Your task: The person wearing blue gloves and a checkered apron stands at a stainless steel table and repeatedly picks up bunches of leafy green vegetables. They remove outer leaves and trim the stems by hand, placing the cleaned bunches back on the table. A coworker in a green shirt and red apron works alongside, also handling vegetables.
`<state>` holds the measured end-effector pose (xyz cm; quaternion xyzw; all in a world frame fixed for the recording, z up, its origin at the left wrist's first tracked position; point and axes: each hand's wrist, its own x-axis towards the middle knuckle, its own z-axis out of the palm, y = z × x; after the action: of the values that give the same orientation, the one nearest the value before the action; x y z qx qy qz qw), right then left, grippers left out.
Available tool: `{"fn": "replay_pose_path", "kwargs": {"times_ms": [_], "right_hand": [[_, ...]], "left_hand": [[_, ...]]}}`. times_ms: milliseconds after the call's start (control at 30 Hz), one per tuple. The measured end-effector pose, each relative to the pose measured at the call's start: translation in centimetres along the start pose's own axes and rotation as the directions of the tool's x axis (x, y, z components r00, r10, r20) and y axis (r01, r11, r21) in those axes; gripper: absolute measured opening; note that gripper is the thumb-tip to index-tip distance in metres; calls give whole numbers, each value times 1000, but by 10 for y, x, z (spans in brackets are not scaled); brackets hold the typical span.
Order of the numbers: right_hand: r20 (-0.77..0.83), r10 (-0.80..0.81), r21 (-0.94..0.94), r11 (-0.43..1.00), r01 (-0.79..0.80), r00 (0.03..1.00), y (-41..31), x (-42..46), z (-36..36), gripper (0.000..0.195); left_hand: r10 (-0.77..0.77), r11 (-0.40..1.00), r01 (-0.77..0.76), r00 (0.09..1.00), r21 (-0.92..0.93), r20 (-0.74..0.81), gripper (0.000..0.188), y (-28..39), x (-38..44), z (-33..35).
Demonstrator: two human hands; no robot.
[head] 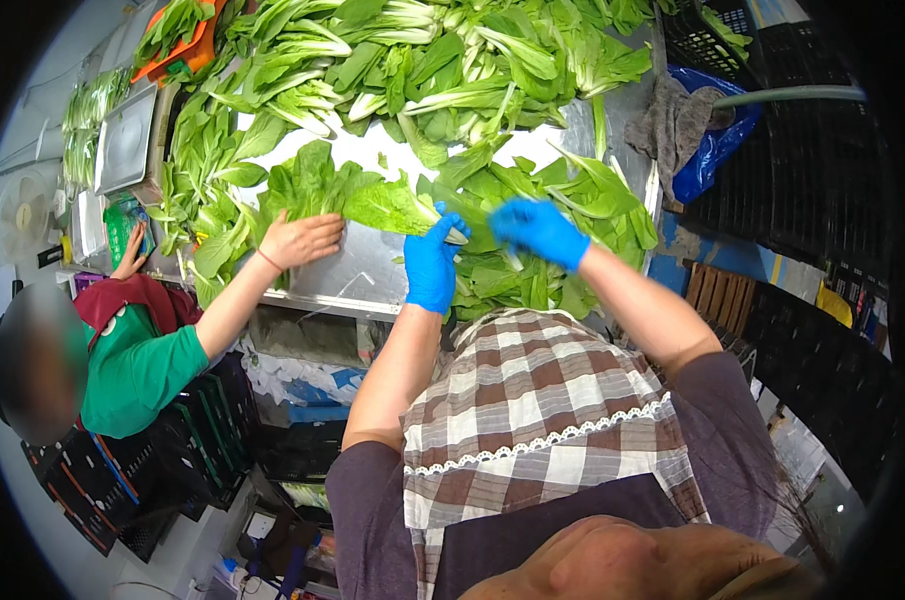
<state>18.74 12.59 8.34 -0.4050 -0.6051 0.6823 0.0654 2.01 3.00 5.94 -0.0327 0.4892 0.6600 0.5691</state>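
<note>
My left hand [431, 262], in a blue glove, grips the pale stem end of a leafy green vegetable [392, 208], whose leaves point left over the metal table. My right hand [540, 231], gloved in blue too, is blurred and a little to the right, above loose green leaves [524, 281]; whether its fingers hold anything is unclear. More leaves lie between my hands and my checked apron [550, 375]. A big heap of white-stemmed leafy greens [452, 67] covers the far part of the table.
At the left a co-worker in a green shirt [141, 375] has a bare hand [302, 240] by greens on the metal table [332, 289]. An orange basket [205, 49] stands far left. A grey cloth [670, 124] and blue plastic bag [715, 150] hang at the right edge, beside black crates [767, 172].
</note>
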Motion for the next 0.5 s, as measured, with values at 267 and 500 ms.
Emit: {"fn": "replay_pose_path", "kwargs": {"times_ms": [267,500], "right_hand": [[-312,-272,-308,935,174,910,-46,152,3,46],[-338,-333,-355,911,209,880,-45,95,18,41]], "left_hand": [[27,986,-22,999,-164,25,31,-10,6,2],[202,979,-204,973,0,-112,16,27,8,-8]]}}
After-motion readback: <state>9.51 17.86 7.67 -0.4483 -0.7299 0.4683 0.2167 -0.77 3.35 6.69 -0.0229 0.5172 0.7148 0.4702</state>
